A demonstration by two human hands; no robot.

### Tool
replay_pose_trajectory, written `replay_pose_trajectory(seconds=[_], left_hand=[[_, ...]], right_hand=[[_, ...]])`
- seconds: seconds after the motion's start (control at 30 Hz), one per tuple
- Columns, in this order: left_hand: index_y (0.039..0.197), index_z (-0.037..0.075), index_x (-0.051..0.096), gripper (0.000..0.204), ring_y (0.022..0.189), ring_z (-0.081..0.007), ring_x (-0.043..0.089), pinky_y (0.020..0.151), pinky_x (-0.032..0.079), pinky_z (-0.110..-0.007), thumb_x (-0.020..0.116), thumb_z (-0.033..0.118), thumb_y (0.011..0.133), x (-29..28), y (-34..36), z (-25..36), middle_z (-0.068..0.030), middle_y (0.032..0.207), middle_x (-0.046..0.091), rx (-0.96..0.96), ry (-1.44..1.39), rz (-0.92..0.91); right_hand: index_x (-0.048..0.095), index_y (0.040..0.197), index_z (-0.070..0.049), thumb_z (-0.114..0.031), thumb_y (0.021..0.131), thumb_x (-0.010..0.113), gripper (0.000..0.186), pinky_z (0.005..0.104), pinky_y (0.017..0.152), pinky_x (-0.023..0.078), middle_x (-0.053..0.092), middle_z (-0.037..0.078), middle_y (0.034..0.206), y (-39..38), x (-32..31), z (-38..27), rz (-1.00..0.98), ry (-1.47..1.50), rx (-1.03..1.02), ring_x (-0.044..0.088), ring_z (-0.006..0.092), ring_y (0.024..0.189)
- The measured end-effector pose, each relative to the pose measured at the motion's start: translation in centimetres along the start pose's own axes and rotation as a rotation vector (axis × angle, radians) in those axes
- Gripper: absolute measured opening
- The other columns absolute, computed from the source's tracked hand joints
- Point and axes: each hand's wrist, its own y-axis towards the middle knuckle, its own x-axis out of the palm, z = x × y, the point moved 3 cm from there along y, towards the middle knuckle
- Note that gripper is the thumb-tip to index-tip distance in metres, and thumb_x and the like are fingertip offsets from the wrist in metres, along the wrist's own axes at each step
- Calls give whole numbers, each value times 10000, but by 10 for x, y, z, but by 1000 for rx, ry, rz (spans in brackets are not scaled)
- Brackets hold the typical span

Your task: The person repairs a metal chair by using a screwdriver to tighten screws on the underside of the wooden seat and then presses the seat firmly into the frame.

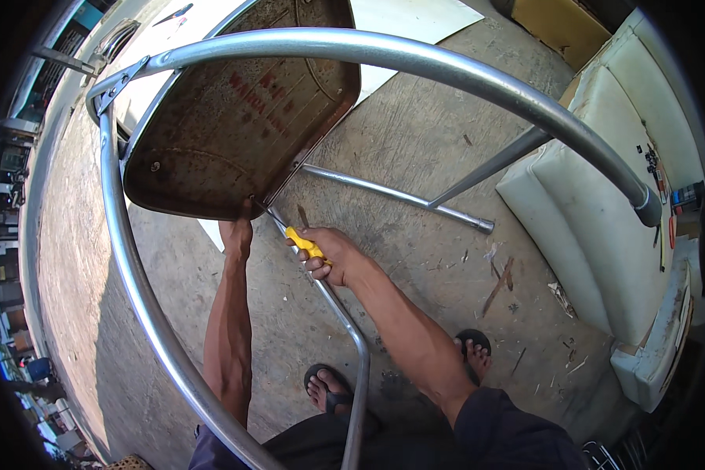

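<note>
My right hand (325, 252) grips a yellow-handled screwdriver (301, 241), its shaft angled up toward a fastener (252, 198) at the bottom edge of a rusty metal seat pan (196, 149) with red lettering. Against that lower edge is my left hand (235, 231), its fingers mostly hidden by the pan. The seat pan sits within a silver tubular frame (345, 45), whose long tubes arch over and beside my arms. A bent lower tube (359, 352) runs beneath my right hand.
White upholstered seating (572, 235) stands at the right, with small tools (658, 196) lying on it. Behind are white sheets (439, 19) and cardboard (556, 27). My sandalled feet (325, 384) stand on the concrete floor (462, 282), among scattered scraps. A sunlit strip and stored items line the far left.
</note>
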Motion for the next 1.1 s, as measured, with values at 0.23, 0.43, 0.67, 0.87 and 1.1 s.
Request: replay_pose_trajectory(seconds=[0.23,0.43,0.67,0.87,1.1], left_hand=[[1320,-30,562,474,1218,-244,533,1053,378,-341,664,248,949,11,0,17,-124,1318,607,32,173,-18],[1335,-22,545,460,1210,-244,546,1050,384,-333,674,171,938,11,0,10,-124,1321,610,-60,81,30],[1301,-2,585,410,1165,-248,586,1010,428,-339,669,169,938,12,-2,7,-135,1282,642,-52,113,78],[1301,-2,585,410,1154,-245,585,1006,429,-336,666,177,942,15,-1,10,-126,1267,644,-59,99,9],[1289,-17,585,398,1141,-214,558,1010,417,-332,668,177,952,14,0,20,-90,1270,624,-53,-27,-41]], right_hand=[[591,1107,-21,-169,939,629,228,247,359,338,579,74,866,-8,20,-14,210,-379,-405,500,107,528],[525,1172,6,-192,958,602,301,247,333,305,580,93,812,-9,3,-21,82,-174,-197,491,100,512],[693,1075,4,-215,946,622,264,271,387,395,652,81,861,-21,16,-12,644,-1449,-1131,573,106,580],[570,1239,-32,-230,960,624,347,241,371,366,624,84,867,-7,-19,-47,35,-149,-46,576,89,604],[637,1151,-64,-58,819,664,333,388,467,513,659,145,877,-34,26,-28,501,-1475,-1198,698,260,705]])
